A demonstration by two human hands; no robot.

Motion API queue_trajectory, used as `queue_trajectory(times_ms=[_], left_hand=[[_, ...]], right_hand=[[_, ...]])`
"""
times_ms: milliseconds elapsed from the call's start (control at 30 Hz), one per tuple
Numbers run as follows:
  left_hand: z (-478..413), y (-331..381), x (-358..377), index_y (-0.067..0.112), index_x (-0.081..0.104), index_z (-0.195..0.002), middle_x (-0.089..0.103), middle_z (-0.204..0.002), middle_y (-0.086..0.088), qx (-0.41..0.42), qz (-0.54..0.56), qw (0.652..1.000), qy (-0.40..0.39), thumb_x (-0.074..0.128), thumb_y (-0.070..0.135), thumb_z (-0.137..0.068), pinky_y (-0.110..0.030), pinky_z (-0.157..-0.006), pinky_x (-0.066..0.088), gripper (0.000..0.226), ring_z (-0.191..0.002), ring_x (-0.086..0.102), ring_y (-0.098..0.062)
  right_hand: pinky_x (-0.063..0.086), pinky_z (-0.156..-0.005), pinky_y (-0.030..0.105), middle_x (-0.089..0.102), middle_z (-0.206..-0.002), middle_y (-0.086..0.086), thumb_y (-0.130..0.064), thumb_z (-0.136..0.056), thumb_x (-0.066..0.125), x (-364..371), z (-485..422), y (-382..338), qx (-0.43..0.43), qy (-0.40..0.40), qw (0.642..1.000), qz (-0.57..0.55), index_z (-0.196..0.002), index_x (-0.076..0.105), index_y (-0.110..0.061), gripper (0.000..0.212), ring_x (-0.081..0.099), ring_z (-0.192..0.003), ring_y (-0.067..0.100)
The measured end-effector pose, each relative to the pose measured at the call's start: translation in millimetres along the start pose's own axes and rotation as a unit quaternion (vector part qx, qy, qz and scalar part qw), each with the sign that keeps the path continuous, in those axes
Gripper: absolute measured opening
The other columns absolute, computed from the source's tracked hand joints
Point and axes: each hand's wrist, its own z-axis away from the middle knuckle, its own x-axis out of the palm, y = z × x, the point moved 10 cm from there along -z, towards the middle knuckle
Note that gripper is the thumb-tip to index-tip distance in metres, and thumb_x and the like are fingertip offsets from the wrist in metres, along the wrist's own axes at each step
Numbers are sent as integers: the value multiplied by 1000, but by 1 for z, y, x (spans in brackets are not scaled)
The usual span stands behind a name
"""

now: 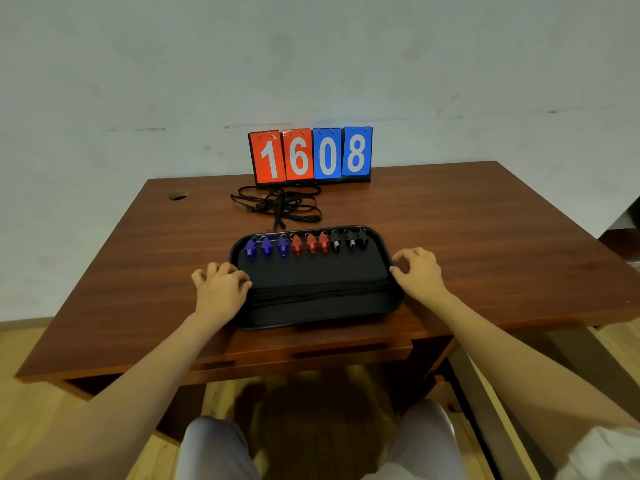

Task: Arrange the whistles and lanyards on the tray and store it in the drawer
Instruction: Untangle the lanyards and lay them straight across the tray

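Whistles (304,244) line the far side of the tray (322,317), lanyards (318,292) stretched across its middle. Left hand (221,289) and right hand (420,271) grip its side rims with curled fingers, on the bench (485,237).

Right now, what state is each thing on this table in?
Tray: flat on the table.
Whistles: nine in a row at the tray's far edge.
Lanyards on tray: laid straight across.
Loose lanyards: tangled behind the tray.
Scoreboard: upright, reads 1608.
Left hand: fingers curled at left rim.
Right hand: fingers curled at right rim.
Drawer: looks shut.
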Motion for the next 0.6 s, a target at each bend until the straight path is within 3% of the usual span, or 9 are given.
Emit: queue_trajectory(times_ms=[200,400,600], left_hand=[[7,40,3,24,61,-119,58,-122,1,107,-36,994,2,44,42,-95,-42,-99,17,35,-121,43,-22],[15,46,18,25,56,-125,55,-125,2,115,-43,992,-31,40,44,-96,-40,-101,19,38,-121,43,-20],[9,52,12,22,58,-123,57,-122,-1,131,-36,991,-5,43,42,-95,-40,-100,21,38,-119,46,-22]], right_hand=[[27,-108,41,54,-125,2,-26,-93,52,22,3,-26,-94,-39,990,102,-113,61,-21,23,34,-130,24],[14,-115,52,52,-129,3,-28,-95,48,36,10,-25,-90,-78,983,142,-118,59,-21,26,31,-133,24],[3,-115,58,53,-132,1,-27,-95,45,28,6,-45,-108,-54,980,156,-123,58,-22,31,31,-135,22]])
